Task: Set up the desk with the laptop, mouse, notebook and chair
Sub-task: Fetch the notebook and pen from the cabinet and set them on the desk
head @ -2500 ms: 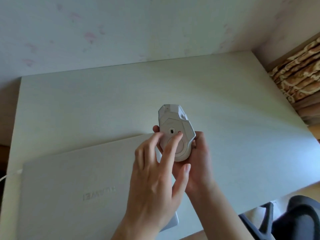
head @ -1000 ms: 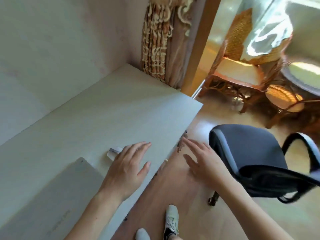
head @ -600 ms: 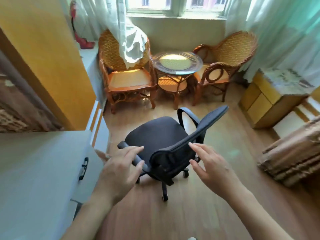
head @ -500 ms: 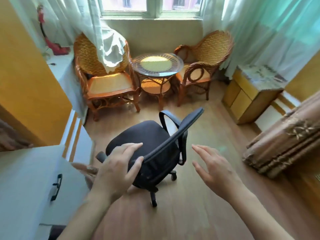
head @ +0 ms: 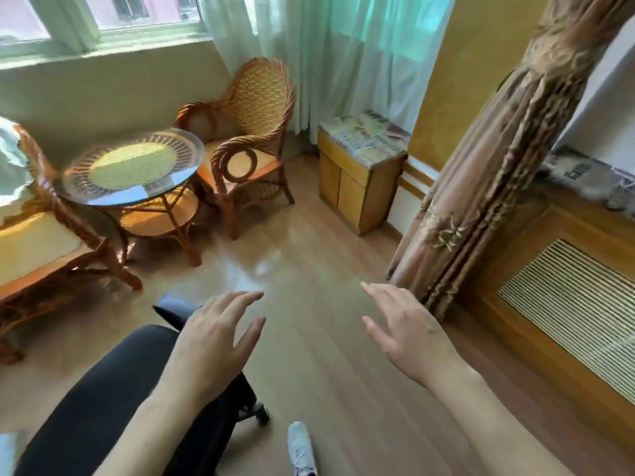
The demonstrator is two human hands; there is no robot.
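Observation:
A black office chair [head: 103, 403] fills the lower left of the head view, close below me, with one caster [head: 262, 412] showing under it. My left hand [head: 213, 341] hovers over the chair's right side with fingers spread and straight, holding nothing. My right hand [head: 405, 331] is stretched out over bare floor to the right of the chair, open and empty. The desk, laptop, mouse and notebook are out of view.
A round glass-topped wicker table [head: 134, 166] and two wicker armchairs [head: 247, 132] stand by the window. A small wooden cabinet [head: 357, 180] sits against the yellow wall. A brown curtain [head: 488, 173] hangs at right beside a slatted radiator cover [head: 570, 314]. My shoe [head: 302, 448] is on the wood floor.
The view swung from the desk and mouse to the room. The chair now sits closer, at lower left. Both hands stay open, the left over the chair.

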